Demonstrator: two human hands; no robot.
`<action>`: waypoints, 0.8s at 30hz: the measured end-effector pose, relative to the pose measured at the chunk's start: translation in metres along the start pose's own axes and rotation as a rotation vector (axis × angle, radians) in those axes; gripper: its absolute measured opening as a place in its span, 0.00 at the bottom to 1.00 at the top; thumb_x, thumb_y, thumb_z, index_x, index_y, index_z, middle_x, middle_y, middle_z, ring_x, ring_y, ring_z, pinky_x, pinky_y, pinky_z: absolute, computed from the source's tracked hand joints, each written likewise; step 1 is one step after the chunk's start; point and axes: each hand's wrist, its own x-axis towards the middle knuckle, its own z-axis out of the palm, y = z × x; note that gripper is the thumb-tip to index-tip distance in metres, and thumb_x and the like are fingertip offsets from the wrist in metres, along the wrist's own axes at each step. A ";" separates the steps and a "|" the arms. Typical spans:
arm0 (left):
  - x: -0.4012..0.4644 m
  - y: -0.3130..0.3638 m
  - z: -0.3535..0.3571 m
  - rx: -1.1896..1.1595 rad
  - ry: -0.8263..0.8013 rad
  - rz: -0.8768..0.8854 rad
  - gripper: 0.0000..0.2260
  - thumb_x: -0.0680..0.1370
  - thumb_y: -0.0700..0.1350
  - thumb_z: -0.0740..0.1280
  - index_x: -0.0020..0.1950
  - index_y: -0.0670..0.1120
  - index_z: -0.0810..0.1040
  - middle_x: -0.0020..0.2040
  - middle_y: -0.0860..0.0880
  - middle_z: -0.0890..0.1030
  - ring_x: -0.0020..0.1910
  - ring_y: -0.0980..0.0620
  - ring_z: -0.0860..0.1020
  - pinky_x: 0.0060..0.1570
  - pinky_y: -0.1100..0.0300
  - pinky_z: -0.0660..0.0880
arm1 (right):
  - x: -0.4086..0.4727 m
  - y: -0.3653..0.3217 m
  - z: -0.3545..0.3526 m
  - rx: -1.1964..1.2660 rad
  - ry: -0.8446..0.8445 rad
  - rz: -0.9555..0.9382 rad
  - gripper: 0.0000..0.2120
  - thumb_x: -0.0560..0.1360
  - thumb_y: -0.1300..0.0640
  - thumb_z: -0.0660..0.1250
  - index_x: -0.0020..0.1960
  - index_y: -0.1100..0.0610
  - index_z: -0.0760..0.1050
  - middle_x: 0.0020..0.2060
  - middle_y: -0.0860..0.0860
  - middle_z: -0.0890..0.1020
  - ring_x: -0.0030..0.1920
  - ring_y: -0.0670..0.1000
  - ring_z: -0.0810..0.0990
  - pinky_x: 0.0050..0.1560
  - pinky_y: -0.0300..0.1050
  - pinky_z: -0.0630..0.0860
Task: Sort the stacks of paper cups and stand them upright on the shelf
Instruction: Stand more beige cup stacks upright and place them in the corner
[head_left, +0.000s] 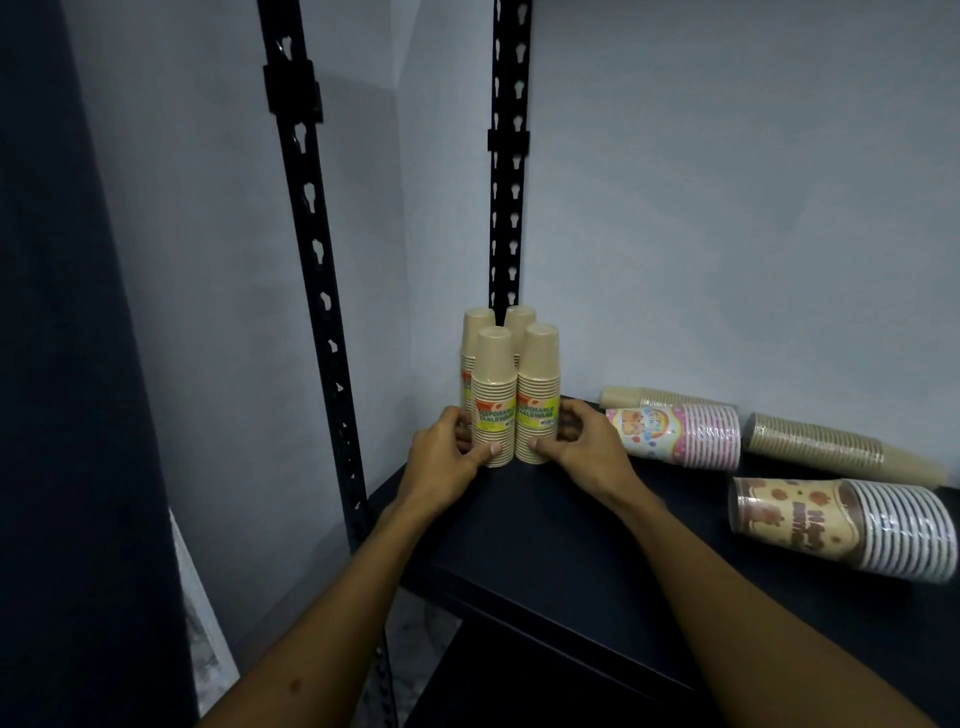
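Head view: at the centre of the frame the left hand and right hand cup the bases of two tall upright stacks of plain beige paper cups with yellow-green labels, one palm on each outer flank, thumbs pressed against the lowest rims. The fingers curl round the far sides, so the hold reads as a loose squeeze pushing the pair together, not a lift; how firmly they press I cannot tell in this dim light. Just behind these two, touching them, stand two more beige upright stacks in the corner where the black slotted steel upright meets the grey wall. All four rest on the black shelf board.

To the right of the frame, the unsorted stacks lie on their sides: a pink-rimmed stack with a cartoon print just beside the right hand, a plain beige lying stack behind it, a long brown-wrapped lying stack farther right, and a wide brown-patterned stack with white rims at the lower right. Their long axes run roughly left to right along the shelf, so each likely needs a quarter turn to stand. The right hand is plainly nearer, with the pink-rimmed one the closest reach.
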 end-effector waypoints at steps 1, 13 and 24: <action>0.000 -0.001 0.000 -0.001 -0.001 -0.001 0.19 0.73 0.48 0.74 0.60 0.45 0.73 0.53 0.49 0.82 0.48 0.54 0.80 0.49 0.61 0.78 | -0.002 0.000 0.001 -0.013 0.002 -0.010 0.29 0.68 0.62 0.77 0.66 0.56 0.72 0.57 0.49 0.82 0.57 0.47 0.81 0.61 0.49 0.78; 0.006 -0.011 0.003 0.043 -0.020 -0.012 0.21 0.72 0.46 0.75 0.62 0.44 0.74 0.57 0.49 0.81 0.52 0.56 0.78 0.49 0.65 0.73 | 0.001 0.002 0.004 -0.100 0.043 -0.024 0.26 0.71 0.65 0.74 0.66 0.58 0.71 0.57 0.51 0.81 0.56 0.46 0.80 0.58 0.43 0.78; 0.005 -0.010 0.003 0.109 0.009 0.016 0.21 0.74 0.47 0.73 0.64 0.43 0.74 0.59 0.48 0.81 0.51 0.58 0.75 0.50 0.65 0.71 | -0.002 -0.002 0.007 -0.166 0.059 -0.061 0.25 0.72 0.61 0.74 0.67 0.59 0.71 0.55 0.50 0.81 0.53 0.46 0.80 0.52 0.35 0.76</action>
